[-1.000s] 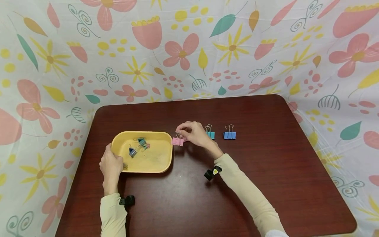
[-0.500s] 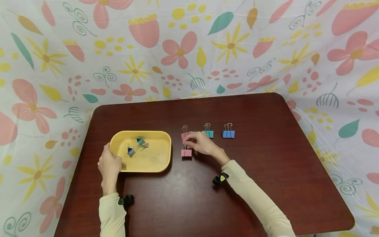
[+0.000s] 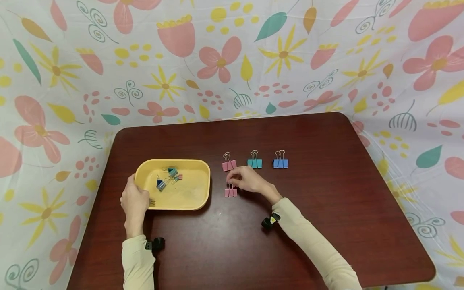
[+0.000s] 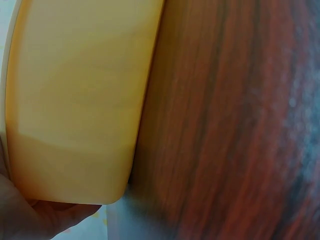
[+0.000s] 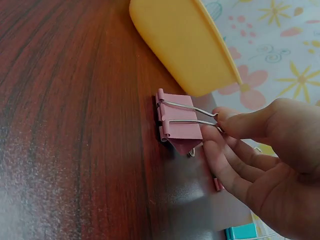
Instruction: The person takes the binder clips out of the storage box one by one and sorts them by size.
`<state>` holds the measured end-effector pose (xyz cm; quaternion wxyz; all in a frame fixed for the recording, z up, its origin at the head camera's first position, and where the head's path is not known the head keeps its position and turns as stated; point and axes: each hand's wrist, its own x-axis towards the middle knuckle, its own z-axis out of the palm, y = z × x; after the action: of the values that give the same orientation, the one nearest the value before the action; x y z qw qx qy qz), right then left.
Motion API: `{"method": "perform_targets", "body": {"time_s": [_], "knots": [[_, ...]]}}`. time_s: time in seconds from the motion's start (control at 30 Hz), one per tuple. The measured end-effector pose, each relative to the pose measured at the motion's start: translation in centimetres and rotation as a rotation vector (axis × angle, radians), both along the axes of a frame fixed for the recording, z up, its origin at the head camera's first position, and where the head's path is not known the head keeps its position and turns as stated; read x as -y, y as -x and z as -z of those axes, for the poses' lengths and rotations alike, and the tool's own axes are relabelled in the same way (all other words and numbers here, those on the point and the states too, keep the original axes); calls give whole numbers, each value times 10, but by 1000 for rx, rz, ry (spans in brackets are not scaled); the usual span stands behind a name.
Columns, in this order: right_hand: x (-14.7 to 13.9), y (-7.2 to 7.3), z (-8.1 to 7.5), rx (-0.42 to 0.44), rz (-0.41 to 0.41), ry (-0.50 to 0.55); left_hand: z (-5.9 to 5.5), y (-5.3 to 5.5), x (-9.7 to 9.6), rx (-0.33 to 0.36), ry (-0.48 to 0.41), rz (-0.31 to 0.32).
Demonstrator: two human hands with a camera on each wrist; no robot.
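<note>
My right hand (image 3: 247, 179) pinches the wire handles of a pink binder clip (image 3: 230, 192) between thumb and fingers. In the right wrist view that pink clip (image 5: 181, 117) stands at the table surface, its handles toward the fingertips. Behind it, another pink binder clip (image 3: 229, 165) stands on the table, just beyond my knuckles. My left hand (image 3: 135, 201) grips the left end of a yellow plastic tray (image 3: 188, 164), thumb over the rim. Inside the tray lie several smaller binder clips, among them a teal one (image 3: 173, 172) and a blue one (image 3: 161, 185).
To the right of the far pink clip stand a teal binder clip (image 3: 255, 163) and a blue binder clip (image 3: 280, 163) in a row. The dark wooden table (image 3: 326, 201) has rounded corners. A flowered cloth (image 3: 217, 96) hangs behind it.
My right hand has carried the pink clip from beside the tray's rim rightward and toward me, down in front of the other pink clip. The left hand keeps its grip on the tray.
</note>
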<state>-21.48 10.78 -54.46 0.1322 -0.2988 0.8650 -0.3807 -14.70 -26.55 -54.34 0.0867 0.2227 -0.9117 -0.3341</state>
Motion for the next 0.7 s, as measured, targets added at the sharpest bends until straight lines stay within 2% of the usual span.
{"method": "perform_targets", "body": {"time_s": [0.13, 0.3, 0.4, 0.6, 0.7], "knots": [[0, 0, 0, -19, -11, 26, 0, 0, 0, -5, 0, 2], [2, 4, -5, -41, 14, 40, 1, 1, 1, -18, 4, 2], [3, 8, -10, -48, 31, 38, 2, 1, 1, -25, 2, 3], [9, 18, -22, -134, 40, 23, 3, -1, 1, -22, 9, 3], [14, 21, -30, -148, 38, 49, 2, 0, 1, -25, 13, 7]]}}
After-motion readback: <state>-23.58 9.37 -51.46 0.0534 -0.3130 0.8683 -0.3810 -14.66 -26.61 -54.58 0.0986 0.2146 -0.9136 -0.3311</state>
